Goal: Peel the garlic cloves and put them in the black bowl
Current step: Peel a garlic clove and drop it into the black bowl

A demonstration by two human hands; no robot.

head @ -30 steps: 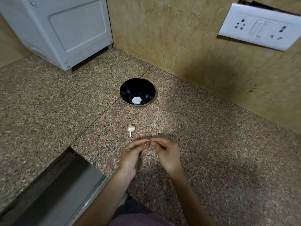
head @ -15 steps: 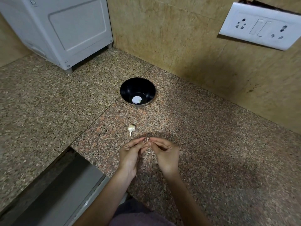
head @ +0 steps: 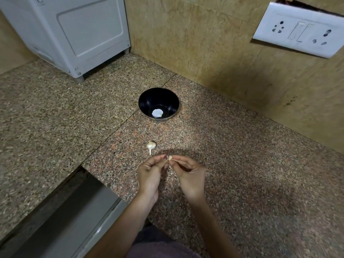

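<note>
- The left hand (head: 150, 174) and right hand (head: 189, 175) are brought together above the near middle of the table (head: 242, 164), with their fingertips meeting.
- Both hands pinch one small garlic clove (head: 170, 158) between thumb and fingertips. The left hand takes it from the left and the right hand from the right.
- The rest of the fingers on each hand are curled in toward the palm. Most of the garlic clove is hidden by the fingertips, so I cannot tell how much skin is still on it.
- An unpeeled clove (head: 151, 146) lies on the table just beyond the left hand's fingertips, apart from them. Its thin stem end points toward the near side.
- The black bowl (head: 147, 101) stands upright farther back on the table, well apart from the hands and close to the far wall (head: 195, 43).
- One white peeled clove (head: 157, 113) lies at the bottom of the black bowl.
- A white appliance (head: 74, 34) stands on short feet at the far left of the table.
- A white switch and socket plate (head: 299, 30) is fixed to the wall at the far right.
- A grey ledge (head: 65, 220) runs below the table edge at the near left.
</note>
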